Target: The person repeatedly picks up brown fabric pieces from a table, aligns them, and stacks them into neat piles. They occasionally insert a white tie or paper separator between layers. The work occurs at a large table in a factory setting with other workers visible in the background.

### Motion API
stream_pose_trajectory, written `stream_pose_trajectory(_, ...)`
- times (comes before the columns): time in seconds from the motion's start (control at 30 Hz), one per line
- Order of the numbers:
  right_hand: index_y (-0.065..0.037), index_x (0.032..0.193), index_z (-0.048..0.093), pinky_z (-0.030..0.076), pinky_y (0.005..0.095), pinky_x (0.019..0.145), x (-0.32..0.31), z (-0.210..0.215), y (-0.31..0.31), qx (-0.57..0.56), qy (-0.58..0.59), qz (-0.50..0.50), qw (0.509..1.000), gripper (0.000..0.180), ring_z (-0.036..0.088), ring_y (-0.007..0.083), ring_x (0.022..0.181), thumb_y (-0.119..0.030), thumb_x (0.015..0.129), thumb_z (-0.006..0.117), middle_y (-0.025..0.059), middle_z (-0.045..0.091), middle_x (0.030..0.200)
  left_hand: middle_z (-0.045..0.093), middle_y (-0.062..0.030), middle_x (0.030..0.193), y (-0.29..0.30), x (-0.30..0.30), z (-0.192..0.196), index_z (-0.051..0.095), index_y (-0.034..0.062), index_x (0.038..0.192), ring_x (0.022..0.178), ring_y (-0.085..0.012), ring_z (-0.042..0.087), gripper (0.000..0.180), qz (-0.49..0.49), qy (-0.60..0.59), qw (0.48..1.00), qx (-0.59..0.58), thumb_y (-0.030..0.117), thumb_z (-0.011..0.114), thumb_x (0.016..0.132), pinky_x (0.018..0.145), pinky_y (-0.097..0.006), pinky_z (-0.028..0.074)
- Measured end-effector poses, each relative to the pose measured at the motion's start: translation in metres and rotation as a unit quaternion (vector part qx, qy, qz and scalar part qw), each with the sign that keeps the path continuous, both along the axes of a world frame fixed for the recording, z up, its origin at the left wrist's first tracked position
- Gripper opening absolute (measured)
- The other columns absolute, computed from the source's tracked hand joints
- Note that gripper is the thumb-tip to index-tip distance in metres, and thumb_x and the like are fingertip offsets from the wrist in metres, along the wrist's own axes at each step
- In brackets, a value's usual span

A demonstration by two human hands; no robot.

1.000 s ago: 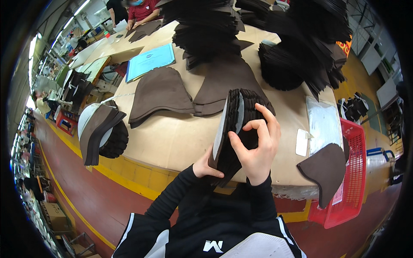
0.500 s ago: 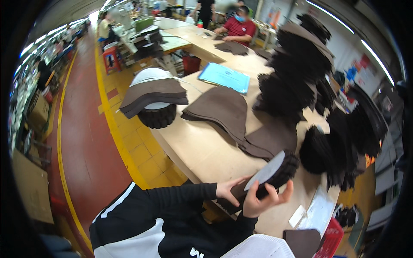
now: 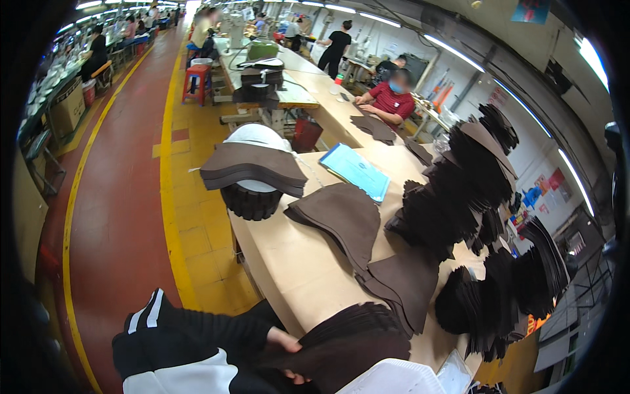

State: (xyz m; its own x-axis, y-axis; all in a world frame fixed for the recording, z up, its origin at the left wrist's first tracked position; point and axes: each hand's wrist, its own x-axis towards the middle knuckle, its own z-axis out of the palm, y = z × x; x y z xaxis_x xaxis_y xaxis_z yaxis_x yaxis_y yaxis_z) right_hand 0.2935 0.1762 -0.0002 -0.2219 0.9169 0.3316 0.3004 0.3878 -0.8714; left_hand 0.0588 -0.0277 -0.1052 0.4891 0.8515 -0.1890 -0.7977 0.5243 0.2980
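Note:
My left hand (image 3: 283, 340) is closed on the near left edge of a thick stack of dark brown cut sheets (image 3: 357, 338), at the table's front edge. Its thumb side shows above, and fingertips curl at the stack's lower edge. The far edges of the stack's layers are fanned. My right hand does not show; a white shape (image 3: 397, 379) at the bottom covers the stack's near right part. Just beyond lie flat brown curved pieces (image 3: 407, 279) and a larger layered pile of the same kind (image 3: 344, 217).
At the table's left corner, brown pieces (image 3: 252, 167) rest over a white-topped dark bundle (image 3: 252, 203). A blue folder (image 3: 354, 172) lies farther back. Tall dark stacks (image 3: 459, 190) crowd the right side. A person in red (image 3: 392, 102) works across the table; a red-floored aisle (image 3: 125, 217) runs left.
The view has tilted up. My right hand has gone out of sight. The bundle between my hands, with its pale oval face showing, is replaced in view by a fanned brown stack under my left hand.

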Motion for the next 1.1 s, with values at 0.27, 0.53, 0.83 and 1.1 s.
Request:
stream_pose_trajectory(0.27, 0.000, 0.136, 0.039, 0.030, 0.0405, 0.107, 0.009, -0.007, -0.004, -0.035, -0.012, -0.002, 0.999, 0.069, 0.040, 0.0290, 0.128, -0.040, 0.086, 0.064, 0.0189, 0.044, 0.137, 0.056, -0.0238, 0.119, 0.081, -0.025, 0.164, 0.041, -0.0003, 0.128, 0.109, -0.0352, 0.057, 0.068, 0.139, 0.711, 0.627, 0.285, 0.045, 0.069, 0.086, 0.090, -0.041, 0.046)
stream_pose_trajectory(0.53, 0.003, 0.131, 0.045, 0.035, 0.0388, 0.103, 0.035, -0.021, 0.005, -0.038, -0.004, -0.036, 0.999, 0.061, 0.046, 0.0277, 0.121, -0.037, 0.088, 0.062, 0.0186, 0.050, 0.131, 0.056, -0.0207, 0.111, 0.141, 0.022, 0.026, 0.047, 0.0013, 0.124, 0.107, -0.0360, 0.054, 0.048, 0.308, 0.667, 0.565, 0.377, 0.018, 0.065, 0.084, 0.095, -0.041, 0.044)
stream_pose_trajectory(0.83, 0.006, 0.126, 0.051, 0.040, 0.0369, 0.098, 0.044, -0.017, -0.011, -0.067, 0.051, -0.060, 0.995, 0.054, 0.053, 0.0264, 0.113, -0.034, 0.090, 0.060, 0.0182, 0.056, 0.124, 0.058, -0.0200, 0.107, 0.115, 0.020, 0.048, 0.047, 0.0021, 0.113, 0.103, -0.0374, 0.056, 0.038, 0.285, 0.604, 0.663, 0.339, 0.021, 0.067, 0.087, 0.088, -0.040, 0.045)
stream_pose_trajectory(1.1, 0.009, 0.119, 0.056, 0.044, 0.0321, 0.093, 0.076, -0.014, -0.029, -0.005, 0.040, -0.132, 0.990, 0.040, 0.059, 0.0219, 0.104, -0.025, 0.098, 0.053, 0.0159, 0.062, 0.117, 0.064, -0.0256, 0.086, 0.124, 0.029, 0.099, 0.055, -0.0010, 0.100, 0.084, -0.0433, 0.062, 0.059, 0.162, 0.694, 0.646, 0.273, 0.057, 0.050, 0.093, 0.074, -0.046, 0.048)
